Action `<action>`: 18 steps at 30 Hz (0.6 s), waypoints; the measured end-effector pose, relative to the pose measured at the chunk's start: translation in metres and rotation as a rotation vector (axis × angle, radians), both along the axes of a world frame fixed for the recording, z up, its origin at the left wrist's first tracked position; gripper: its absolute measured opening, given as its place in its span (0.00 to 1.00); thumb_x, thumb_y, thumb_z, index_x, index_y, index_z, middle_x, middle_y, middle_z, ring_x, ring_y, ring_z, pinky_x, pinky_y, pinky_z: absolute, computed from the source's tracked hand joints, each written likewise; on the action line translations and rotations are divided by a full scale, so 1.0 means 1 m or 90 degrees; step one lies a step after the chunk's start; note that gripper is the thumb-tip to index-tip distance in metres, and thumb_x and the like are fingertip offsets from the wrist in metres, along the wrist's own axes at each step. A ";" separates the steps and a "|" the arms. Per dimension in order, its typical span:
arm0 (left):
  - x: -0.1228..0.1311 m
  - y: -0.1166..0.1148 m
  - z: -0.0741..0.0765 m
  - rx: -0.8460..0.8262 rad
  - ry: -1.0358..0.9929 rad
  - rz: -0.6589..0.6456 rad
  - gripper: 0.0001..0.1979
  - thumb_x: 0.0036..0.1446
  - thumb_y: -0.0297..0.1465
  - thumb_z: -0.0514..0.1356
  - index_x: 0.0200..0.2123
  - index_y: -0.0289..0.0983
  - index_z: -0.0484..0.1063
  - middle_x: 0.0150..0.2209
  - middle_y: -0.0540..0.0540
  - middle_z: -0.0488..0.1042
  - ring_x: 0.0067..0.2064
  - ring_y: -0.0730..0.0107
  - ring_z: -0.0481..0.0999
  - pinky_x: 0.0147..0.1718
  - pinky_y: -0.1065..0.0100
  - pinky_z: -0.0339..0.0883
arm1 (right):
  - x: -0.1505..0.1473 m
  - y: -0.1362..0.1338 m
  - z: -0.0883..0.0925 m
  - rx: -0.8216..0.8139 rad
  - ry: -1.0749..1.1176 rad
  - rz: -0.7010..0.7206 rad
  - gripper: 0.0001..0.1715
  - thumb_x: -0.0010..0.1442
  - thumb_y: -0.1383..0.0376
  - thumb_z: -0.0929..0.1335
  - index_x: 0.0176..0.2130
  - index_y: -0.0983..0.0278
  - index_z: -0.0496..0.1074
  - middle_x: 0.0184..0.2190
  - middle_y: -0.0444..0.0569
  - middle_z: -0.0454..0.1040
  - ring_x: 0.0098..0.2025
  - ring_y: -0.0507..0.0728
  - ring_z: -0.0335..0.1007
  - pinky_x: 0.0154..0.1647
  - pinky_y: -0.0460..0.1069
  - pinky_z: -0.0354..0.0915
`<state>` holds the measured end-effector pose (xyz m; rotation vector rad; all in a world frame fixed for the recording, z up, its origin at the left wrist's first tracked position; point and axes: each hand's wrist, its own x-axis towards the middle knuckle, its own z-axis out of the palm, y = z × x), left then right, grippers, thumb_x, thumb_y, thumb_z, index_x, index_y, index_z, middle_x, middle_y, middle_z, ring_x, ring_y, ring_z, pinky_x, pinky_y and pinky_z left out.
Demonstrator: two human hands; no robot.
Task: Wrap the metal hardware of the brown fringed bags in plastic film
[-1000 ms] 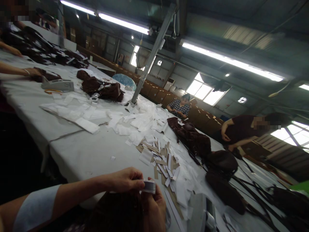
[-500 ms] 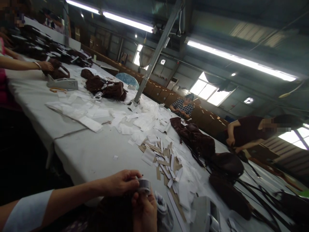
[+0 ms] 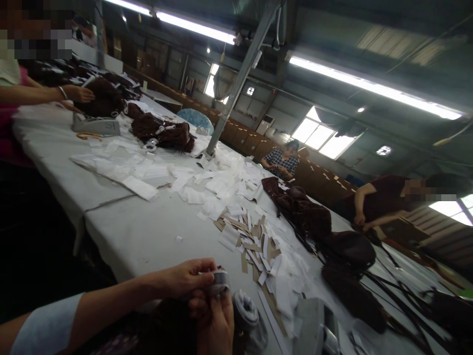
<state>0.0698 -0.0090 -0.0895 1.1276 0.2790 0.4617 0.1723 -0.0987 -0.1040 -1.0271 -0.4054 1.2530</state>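
Note:
Near the bottom edge, my left hand (image 3: 186, 277) and my right hand (image 3: 213, 315) meet over a small grey-white tag (image 3: 220, 280). Both pinch it between their fingertips. Under the hands lies a dark brown fabric piece (image 3: 173, 328). A grey rolled piece (image 3: 246, 310) sits just right of my right hand. A scatter of white and tan paper strips (image 3: 258, 249) covers the white table (image 3: 148, 231) just beyond.
Brown fabric heaps (image 3: 301, 209) and dark straps (image 3: 399, 301) run along the right side. More white labels (image 3: 121, 167) and a tape dispenser (image 3: 96, 125) lie at the left. Another person's hands (image 3: 76, 93) work at the far left; two more people (image 3: 388, 202) stand across the table.
My hands have shifted slightly left with the tag still pinched. The person at far left has moved a brown piece up and to the right.

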 end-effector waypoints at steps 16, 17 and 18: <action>-0.009 0.019 0.017 0.110 0.156 0.007 0.22 0.54 0.51 0.60 0.32 0.35 0.65 0.24 0.53 0.67 0.21 0.79 0.59 0.17 0.76 0.49 | 0.056 0.007 0.029 0.130 -0.862 0.107 0.25 0.60 0.66 0.63 0.56 0.60 0.66 0.49 0.53 0.74 0.49 0.58 0.72 0.49 0.52 0.68; -0.009 0.018 0.017 0.103 0.161 0.004 0.23 0.53 0.51 0.60 0.31 0.35 0.66 0.22 0.54 0.66 0.20 0.80 0.59 0.17 0.76 0.48 | 0.057 0.007 0.031 0.134 -0.872 0.121 0.22 0.60 0.66 0.63 0.54 0.61 0.68 0.49 0.52 0.74 0.50 0.58 0.72 0.50 0.51 0.67; -0.009 0.017 0.017 0.088 0.155 0.001 0.23 0.53 0.50 0.61 0.31 0.35 0.66 0.22 0.54 0.66 0.20 0.80 0.58 0.16 0.76 0.47 | 0.058 0.008 0.033 0.123 -0.874 0.118 0.20 0.60 0.66 0.62 0.51 0.61 0.70 0.47 0.52 0.75 0.50 0.58 0.72 0.50 0.51 0.67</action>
